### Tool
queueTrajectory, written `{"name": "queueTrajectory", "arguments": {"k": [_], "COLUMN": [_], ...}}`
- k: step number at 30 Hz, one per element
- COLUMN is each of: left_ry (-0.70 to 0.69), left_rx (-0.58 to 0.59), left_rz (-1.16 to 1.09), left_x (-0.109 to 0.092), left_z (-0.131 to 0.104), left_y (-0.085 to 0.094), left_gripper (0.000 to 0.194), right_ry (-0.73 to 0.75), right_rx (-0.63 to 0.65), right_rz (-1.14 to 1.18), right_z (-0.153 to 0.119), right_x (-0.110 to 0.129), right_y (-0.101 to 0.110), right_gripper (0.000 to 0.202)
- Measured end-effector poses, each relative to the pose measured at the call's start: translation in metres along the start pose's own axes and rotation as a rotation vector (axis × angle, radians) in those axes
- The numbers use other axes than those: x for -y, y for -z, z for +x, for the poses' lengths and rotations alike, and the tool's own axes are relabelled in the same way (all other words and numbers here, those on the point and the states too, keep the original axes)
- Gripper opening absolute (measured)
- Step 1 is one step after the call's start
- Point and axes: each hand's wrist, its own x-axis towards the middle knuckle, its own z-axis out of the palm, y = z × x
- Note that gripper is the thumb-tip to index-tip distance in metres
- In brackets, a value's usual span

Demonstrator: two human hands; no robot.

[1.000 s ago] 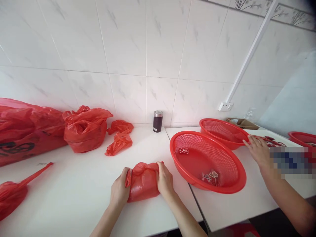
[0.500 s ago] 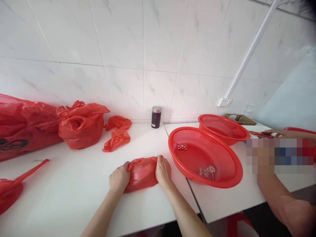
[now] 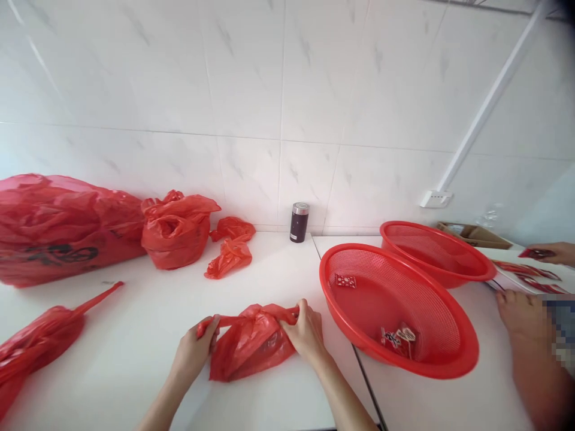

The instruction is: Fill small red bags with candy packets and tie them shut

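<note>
A red plastic bag [image 3: 256, 344] lies on the white table in front of me, its top drawn out sideways into two twisted ends. My left hand [image 3: 196, 347] is closed around the left end. The right end is pinched in my right hand [image 3: 305, 328]. Between them the bag's top is crossed or knotted; I cannot tell which. Something pale shows faintly through the plastic, too unclear to name. Just right of my right hand stands a red mesh basket [image 3: 453, 323] holding a few small packets [image 3: 345, 281].
A second red basket [image 3: 487, 272] stands behind the first. Full red bags [image 3: 177, 239] and a crumpled one [image 3: 231, 257] sit at left and back. Another twisted bag [image 3: 42, 335] lies front left. A dark tumbler [image 3: 299, 224] stands by the wall. A co-worker's arm [image 3: 534, 353] is at right.
My hands have gone from gripping the bag's two sides to pulling its top ends apart. The view has turned slightly left. The co-worker's hands have moved.
</note>
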Motion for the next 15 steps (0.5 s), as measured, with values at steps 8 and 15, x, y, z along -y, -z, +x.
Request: {"name": "queueTrajectory", "arguments": {"k": [8, 15], "left_ry": [0.154, -0.492], "left_rx": [-0.137, -0.026], "left_rz": [-0.447, 0.312], "left_x": [0.006, -0.062], "left_z": [-0.016, -0.012], "left_y": [0.048, 0.006], "left_gripper": [0.036, 0.031], "right_ry": [0.14, 0.07], "right_rx": [-0.037, 0.127], "right_rz": [-0.024, 0.411], "right_z": [0.001, -0.002], "right_x": [-0.003, -0.005], "right_y": [-0.019, -0.007], "right_gripper": [0.018, 0.019]}}
